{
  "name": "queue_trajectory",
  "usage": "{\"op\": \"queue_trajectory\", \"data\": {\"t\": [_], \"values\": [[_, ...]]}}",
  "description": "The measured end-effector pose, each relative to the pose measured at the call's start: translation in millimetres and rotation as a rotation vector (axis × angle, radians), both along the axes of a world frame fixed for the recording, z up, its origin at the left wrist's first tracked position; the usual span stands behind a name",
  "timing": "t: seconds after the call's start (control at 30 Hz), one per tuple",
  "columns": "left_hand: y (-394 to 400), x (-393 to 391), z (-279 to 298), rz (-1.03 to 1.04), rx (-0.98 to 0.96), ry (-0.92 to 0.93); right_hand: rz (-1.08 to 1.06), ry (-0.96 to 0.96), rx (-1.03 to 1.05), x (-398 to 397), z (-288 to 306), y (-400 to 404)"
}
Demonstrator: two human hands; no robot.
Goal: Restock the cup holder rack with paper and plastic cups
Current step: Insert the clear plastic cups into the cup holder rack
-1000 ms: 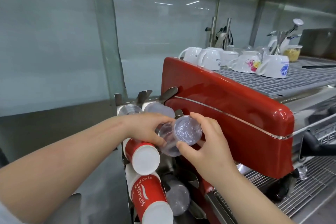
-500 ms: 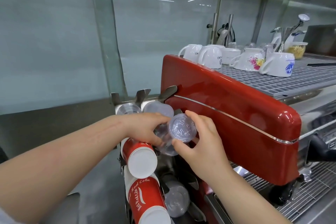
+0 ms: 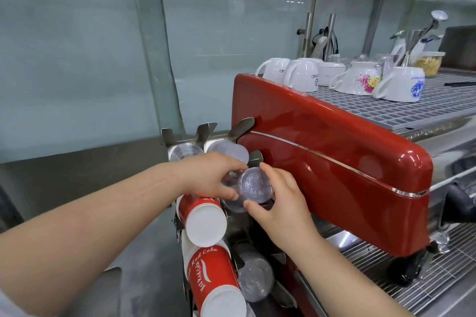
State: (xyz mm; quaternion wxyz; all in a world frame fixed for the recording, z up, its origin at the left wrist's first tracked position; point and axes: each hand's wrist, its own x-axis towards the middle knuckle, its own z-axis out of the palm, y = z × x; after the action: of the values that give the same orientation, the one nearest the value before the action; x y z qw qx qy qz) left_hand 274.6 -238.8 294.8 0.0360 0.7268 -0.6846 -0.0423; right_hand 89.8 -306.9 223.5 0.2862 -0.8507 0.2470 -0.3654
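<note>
Dominating the right half of the scene, a red espresso machine point(image 3: 334, 170) carries white ceramic mugs point(image 3: 304, 76) upside down on its top grille. Tucked against its left side stands the cup holder rack point(image 3: 203, 131), a metal frame with forked prongs along the far edge. Red paper cups point(image 3: 206, 224) already fill the near left slots, bottoms toward the viewer, and clear cups sit in the far slots and in the near right one point(image 3: 255, 283). At the middle right slot, both hands work on a stack of clear plastic cups point(image 3: 255, 184). The left hand point(image 3: 211, 177) curls its fingers around the stack from the left side, and the right hand point(image 3: 280, 203) pinches its near end between thumb and fingertips. The step in hand looks like seating this plastic stack in its slot. Next, the stack probably needs pushing farther in, straight along the slot, until the prongs hold it, before either hand lets go.
</note>
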Motion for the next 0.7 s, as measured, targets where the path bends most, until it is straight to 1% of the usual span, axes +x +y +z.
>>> {"op": "queue_trajectory", "data": {"t": [0.23,0.4,0.57,0.7], "values": [[-4,6,-6,0.009,-0.037,0.031,0.011,0.046,0.003,6,-2,-1],[-6,6,-1,-0.056,-0.04,-0.039,-0.021,0.04,0.048,10,-2,-1],[-9,10,1,-0.115,0.004,-0.094,-0.012,0.048,0.021,17,-5,-3],[-12,12,-3,-0.148,-0.001,-0.123,-0.022,0.087,0.013,21,-9,-5]]}}
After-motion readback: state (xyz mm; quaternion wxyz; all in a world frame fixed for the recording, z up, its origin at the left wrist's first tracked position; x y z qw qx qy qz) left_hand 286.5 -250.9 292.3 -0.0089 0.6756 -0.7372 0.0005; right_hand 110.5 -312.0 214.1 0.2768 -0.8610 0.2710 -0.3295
